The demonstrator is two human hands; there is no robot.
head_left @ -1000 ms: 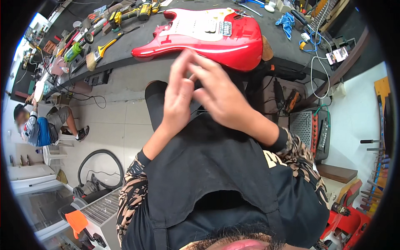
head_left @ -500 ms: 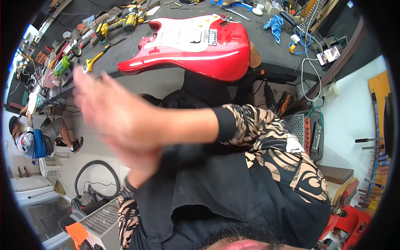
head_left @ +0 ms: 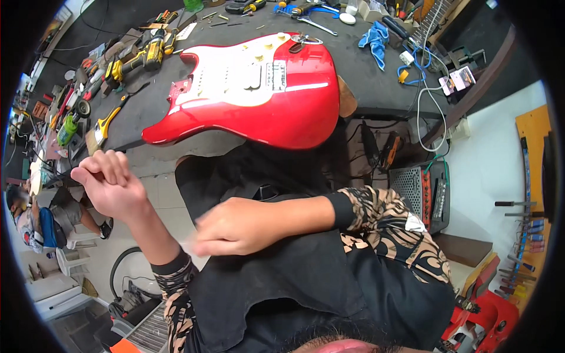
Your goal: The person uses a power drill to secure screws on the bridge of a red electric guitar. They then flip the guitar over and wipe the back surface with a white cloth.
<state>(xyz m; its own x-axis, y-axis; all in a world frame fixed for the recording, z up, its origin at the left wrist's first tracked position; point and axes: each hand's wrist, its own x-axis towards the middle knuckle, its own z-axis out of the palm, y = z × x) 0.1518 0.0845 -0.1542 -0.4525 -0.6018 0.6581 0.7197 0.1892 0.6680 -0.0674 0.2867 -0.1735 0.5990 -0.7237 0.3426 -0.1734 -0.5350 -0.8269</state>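
Note:
My left hand [head_left: 109, 182] is raised at the left, below the bench's front edge, its fingers curled toward the palm with nothing visible in them. Low over the black apron on my lap, my right hand [head_left: 231, 228] lies turned sideways, back up, its fingertips smeared by motion. Neither touches the red electric guitar body [head_left: 303, 109], which rests on the dark workbench [head_left: 388, 91] above them. The guitar has a white pickguard [head_left: 226, 67], knobs and a metal bridge, with no neck attached.
Tools crowd the bench, including yellow drills [head_left: 138, 62], a paintbrush [head_left: 101, 126] and a blue rag [head_left: 374, 44]. At the left, another person [head_left: 59, 217] sits on a stool. An amplifier [head_left: 421, 194] stands under the bench at right; a vacuum hose curves on the floor.
My hands were together in front of me, then crossed in a blur to the left; now they are apart, left one raised, right one lower. The guitar appears lower in view.

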